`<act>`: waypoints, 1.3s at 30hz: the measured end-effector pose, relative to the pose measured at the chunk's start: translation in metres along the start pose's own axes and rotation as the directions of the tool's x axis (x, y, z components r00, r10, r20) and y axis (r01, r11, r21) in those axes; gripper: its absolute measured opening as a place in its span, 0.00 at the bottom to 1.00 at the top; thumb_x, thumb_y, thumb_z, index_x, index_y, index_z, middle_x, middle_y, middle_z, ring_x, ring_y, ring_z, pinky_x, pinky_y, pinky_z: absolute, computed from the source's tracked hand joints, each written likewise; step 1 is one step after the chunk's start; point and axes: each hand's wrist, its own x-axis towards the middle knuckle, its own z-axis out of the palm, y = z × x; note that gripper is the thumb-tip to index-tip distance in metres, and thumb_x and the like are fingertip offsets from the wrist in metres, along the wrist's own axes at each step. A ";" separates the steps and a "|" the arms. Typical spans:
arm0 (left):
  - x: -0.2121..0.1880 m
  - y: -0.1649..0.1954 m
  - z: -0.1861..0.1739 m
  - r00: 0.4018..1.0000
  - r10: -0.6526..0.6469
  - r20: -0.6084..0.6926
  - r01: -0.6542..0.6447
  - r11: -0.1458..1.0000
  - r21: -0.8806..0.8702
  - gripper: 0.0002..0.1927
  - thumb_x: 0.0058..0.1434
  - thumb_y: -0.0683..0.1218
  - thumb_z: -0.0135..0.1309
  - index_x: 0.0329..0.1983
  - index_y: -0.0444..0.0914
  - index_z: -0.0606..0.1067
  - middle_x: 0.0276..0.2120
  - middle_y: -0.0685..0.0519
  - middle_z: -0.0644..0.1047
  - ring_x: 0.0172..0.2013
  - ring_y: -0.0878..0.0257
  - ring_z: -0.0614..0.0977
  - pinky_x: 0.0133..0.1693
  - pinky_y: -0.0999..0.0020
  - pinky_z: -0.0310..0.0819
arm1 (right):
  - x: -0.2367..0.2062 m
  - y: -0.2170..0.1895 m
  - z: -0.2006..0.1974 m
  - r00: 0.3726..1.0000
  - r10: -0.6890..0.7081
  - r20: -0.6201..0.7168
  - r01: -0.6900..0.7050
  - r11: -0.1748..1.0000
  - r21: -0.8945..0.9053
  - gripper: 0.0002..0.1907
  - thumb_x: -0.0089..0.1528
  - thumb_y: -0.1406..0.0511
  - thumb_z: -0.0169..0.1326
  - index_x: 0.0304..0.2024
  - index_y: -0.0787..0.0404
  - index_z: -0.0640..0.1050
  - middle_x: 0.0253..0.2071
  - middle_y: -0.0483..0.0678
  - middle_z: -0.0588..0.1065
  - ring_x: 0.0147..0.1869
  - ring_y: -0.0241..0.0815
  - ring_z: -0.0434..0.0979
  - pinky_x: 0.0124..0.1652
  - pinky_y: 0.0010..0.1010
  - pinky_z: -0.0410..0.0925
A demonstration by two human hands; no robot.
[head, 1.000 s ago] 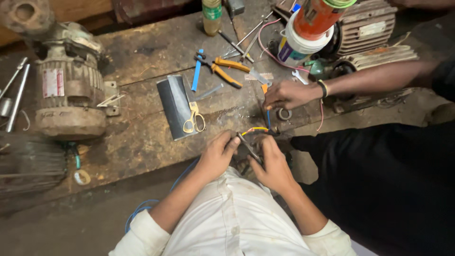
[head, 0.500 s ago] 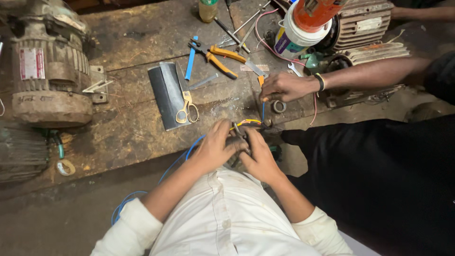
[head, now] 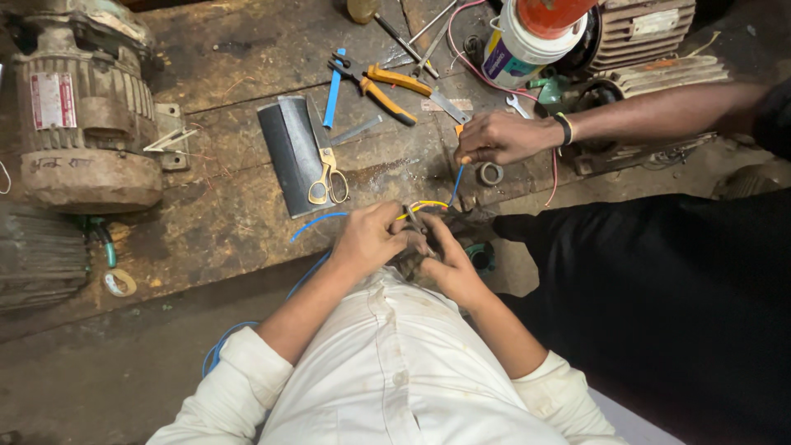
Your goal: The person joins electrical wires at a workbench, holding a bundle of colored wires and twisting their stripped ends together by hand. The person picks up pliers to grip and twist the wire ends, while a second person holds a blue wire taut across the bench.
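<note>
Both hands, the left hand (head: 368, 239) and the right hand (head: 449, 265), are pinched together on a yellow wire (head: 424, 205) at the bench edge; it looks like a wire-joining step; next would call for a steady twist; just above the grip, a co-worker's hand (head: 498, 138) holds a blue wire (head: 456, 183); left of it lie yellow scissors (head: 327, 177).

Left hand (head: 368, 239) and right hand (head: 449, 264) pinch a yellow wire (head: 428, 205); scissors (head: 324, 165) lie nearby
</note>
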 end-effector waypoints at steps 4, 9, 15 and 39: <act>0.001 0.007 -0.003 0.999 -0.025 -0.039 0.026 1.000 0.012 0.22 0.49 0.51 0.70 0.23 0.36 0.68 0.22 0.46 0.73 0.25 0.48 0.78 0.29 0.55 0.70 | 0.000 -0.011 0.001 0.991 0.134 0.005 -0.132 0.973 0.190 0.44 0.50 0.77 0.48 0.72 0.64 0.60 0.65 0.47 0.65 0.63 0.35 0.66 0.51 0.25 0.68; 0.001 0.010 -0.004 0.990 -0.138 -0.030 0.137 0.990 -0.022 0.23 0.47 0.52 0.71 0.21 0.36 0.68 0.21 0.45 0.73 0.22 0.48 0.77 0.27 0.56 0.69 | 0.002 -0.013 0.003 0.980 0.201 0.004 -0.194 0.942 0.273 0.45 0.49 0.78 0.48 0.72 0.63 0.60 0.62 0.48 0.67 0.58 0.37 0.70 0.46 0.27 0.71; 0.000 0.003 0.004 0.987 -0.140 -0.076 0.137 0.989 -0.047 0.13 0.50 0.47 0.64 0.23 0.38 0.71 0.23 0.46 0.76 0.24 0.50 0.79 0.29 0.58 0.71 | 0.002 0.007 0.005 0.994 0.099 -0.035 -0.084 0.949 0.305 0.46 0.51 0.78 0.49 0.74 0.65 0.60 0.65 0.50 0.66 0.65 0.38 0.67 0.57 0.26 0.65; -0.016 0.006 0.020 1.000 0.026 0.003 -0.026 0.997 -0.073 0.24 0.69 0.56 0.54 0.45 0.29 0.66 0.40 0.34 0.72 0.42 0.34 0.75 0.44 0.46 0.71 | -0.002 -0.057 0.016 0.988 -0.155 -0.004 0.111 0.725 -0.680 0.47 0.56 0.76 0.50 0.77 0.64 0.50 0.64 0.67 0.64 0.67 0.70 0.65 0.64 0.45 0.61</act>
